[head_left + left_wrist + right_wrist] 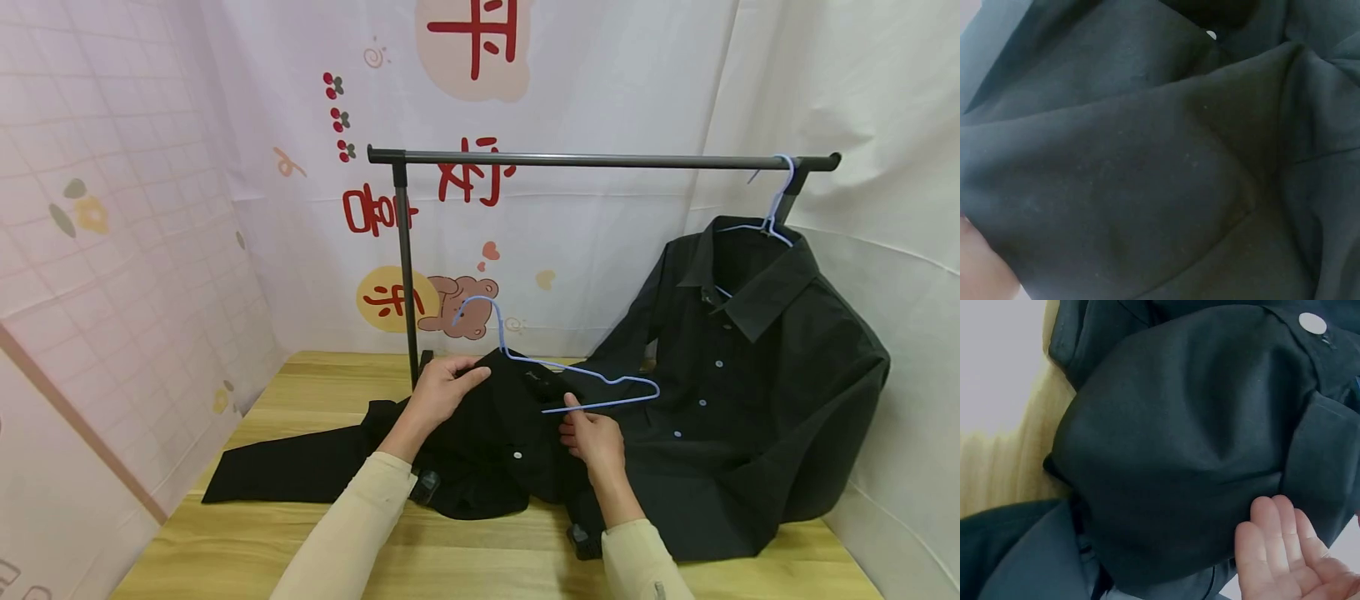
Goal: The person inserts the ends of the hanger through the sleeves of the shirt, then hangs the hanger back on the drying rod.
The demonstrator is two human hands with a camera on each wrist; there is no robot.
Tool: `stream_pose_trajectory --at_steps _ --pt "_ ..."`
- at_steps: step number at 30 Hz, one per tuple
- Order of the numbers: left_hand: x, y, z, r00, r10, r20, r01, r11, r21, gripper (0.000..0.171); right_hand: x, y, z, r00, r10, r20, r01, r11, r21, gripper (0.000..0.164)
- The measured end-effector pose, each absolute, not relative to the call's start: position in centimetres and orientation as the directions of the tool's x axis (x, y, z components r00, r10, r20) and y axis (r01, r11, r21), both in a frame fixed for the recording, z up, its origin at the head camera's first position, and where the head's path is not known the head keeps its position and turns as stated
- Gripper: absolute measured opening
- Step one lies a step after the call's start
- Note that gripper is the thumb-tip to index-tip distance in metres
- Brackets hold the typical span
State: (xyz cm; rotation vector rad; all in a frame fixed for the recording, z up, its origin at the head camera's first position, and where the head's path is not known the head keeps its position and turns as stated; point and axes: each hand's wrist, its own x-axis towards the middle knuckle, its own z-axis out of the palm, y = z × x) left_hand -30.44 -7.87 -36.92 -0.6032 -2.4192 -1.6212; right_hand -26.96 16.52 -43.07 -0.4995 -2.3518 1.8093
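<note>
A black shirt (480, 433) with a white button (1312, 323) lies bunched on the table. My left hand (438, 396) pinches its upper edge between thumb and fingers; only a blurred bit of that hand enters the left wrist view. A light-blue wire hanger (577, 367) has its hook raised above the cloth, and its left part is hidden by the shirt. By the hanger's lower bar is my right hand (595, 442), the thumb overlapping the bar. In the right wrist view its fingers (1266, 528) are fairly straight and lie against the shirt's edge.
Another black shirt (750, 400) hangs on a blue hanger (780, 196) at the right end of a dark metal rack (600, 160). One sleeve (285, 467) stretches left over the wooden table (322, 379). A printed white curtain (615, 75) hangs behind.
</note>
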Motion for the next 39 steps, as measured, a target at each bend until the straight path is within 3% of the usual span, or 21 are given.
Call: stream_pose_trajectory --at_steps 4,10,17,26,32,39 --pt "-30.4 -7.9 -36.9 -0.892 0.265 0.366 0.436 0.290 0.852 0.019 -27.4 16.2 -43.1 -0.927 0.350 -0.134 0.202 0.165 -0.965 0.068" --pt "-30.5 -8.3 -37.0 -0.884 0.295 0.361 0.440 0.269 0.857 0.020 -27.8 16.1 -43.0 -0.936 0.325 -0.133 0.198 0.178 -0.964 0.041" --pt "-31.1 -9.8 -37.4 -0.905 0.253 0.341 0.408 0.294 0.864 0.020 -27.3 17.9 -42.8 -0.915 0.395 0.086 0.142 0.514 -0.846 0.029" --pt "-31.8 -11.9 -38.6 -0.919 0.219 0.327 0.388 0.363 0.847 0.019 -27.2 18.7 -42.1 -0.832 0.470 0.297 0.039 0.582 -0.812 0.029" --pt "-32.0 -12.2 -39.1 -0.938 0.177 0.298 0.345 0.388 0.855 0.021 -27.2 18.4 -42.1 -0.790 0.471 0.393 -0.030 0.610 -0.792 0.053" --pt "-32.0 -12.2 -38.9 -0.913 0.259 0.315 0.403 0.458 0.792 0.016 -27.2 18.2 -42.1 -0.811 0.389 0.438 -0.085 0.662 -0.745 0.043"
